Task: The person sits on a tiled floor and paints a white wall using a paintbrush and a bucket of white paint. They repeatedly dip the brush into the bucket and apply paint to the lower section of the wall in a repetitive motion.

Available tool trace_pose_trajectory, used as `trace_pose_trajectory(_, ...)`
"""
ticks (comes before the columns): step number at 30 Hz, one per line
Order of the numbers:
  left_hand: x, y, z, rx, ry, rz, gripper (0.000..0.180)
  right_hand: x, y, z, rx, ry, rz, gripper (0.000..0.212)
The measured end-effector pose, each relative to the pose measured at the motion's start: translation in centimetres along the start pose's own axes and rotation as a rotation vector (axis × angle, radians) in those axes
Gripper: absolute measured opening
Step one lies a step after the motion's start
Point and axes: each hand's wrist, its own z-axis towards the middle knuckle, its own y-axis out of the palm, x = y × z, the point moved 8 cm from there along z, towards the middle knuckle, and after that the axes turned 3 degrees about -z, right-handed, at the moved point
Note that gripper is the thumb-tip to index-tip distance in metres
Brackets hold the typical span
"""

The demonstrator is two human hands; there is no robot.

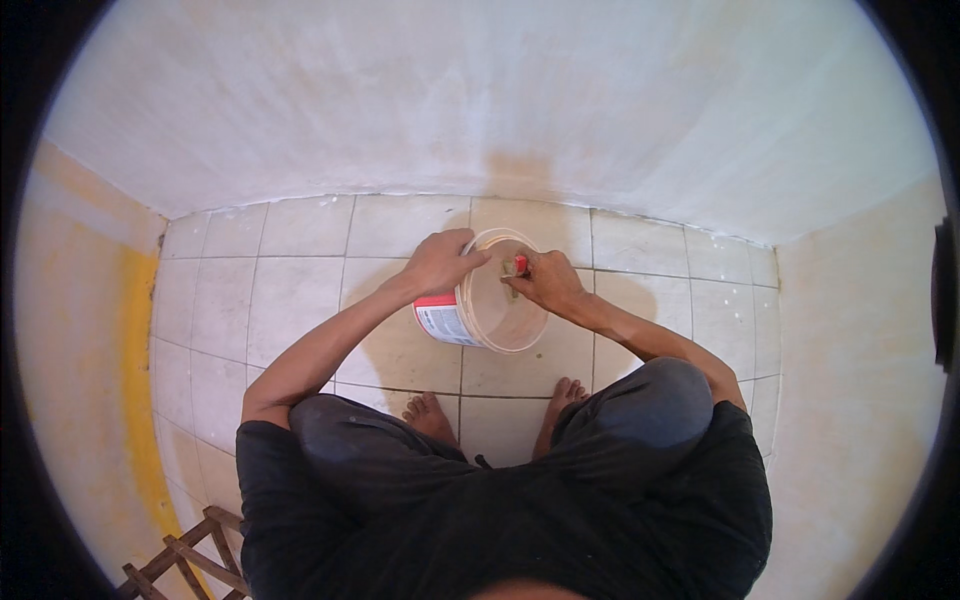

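A white plastic bucket (505, 335) with a red and white label is tilted between my hands, its open mouth turned toward me and a pale film on its inner wall. My left hand (442, 262) grips the left side of its rim, fingers wrapped over the edge. At the right side of the mouth, my right hand (550, 282) is closed on a small tool with a red part (521, 264) and a yellowish-green part. The fingers cover much of this tool, so its exact kind is hidden. It is held over the bucket's opening.
Pale wall (480, 100) rises beyond the tiled floor (300, 290), with more walls at left and right. My bare feet (432, 415) stand on the tiles just below the bucket. A brown wooden frame (190, 555) stands at the lower left, beside a yellow wall stripe (140, 350).
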Motion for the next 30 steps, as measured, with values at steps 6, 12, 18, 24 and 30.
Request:
trace_pose_trajectory(6, 0.1, -0.1, 0.1, 0.041, 0.053, 0.037, 0.044, -0.4, -1.2, -0.7, -0.035, -0.121, -0.229, 0.025)
trace_pose_trajectory(12, -0.8, 0.7, 0.6, 0.131, 0.104, 0.023, 0.041, -3.9, -2.2, -3.0, -0.188, -0.498, -0.069, 0.024)
trace_pose_trajectory(18, -1.5, 1.0, 1.0, 0.099, 0.09, -0.026, 0.036, -1.2, -1.3, -1.4, -0.211, -0.201, -0.03, 0.033)
trace_pose_trajectory(24, -1.2, 0.8, 0.5, 0.088, 0.05, -0.055, 0.041, -0.5, -2.5, -0.8, 0.055, -0.253, -0.243, 0.022)
trace_pose_trajectory(30, -1.7, 0.6, 0.6, 0.092, 0.031, -0.034, 0.041, -4.0, -3.3, -3.1, -0.097, -0.483, -0.119, 0.022)
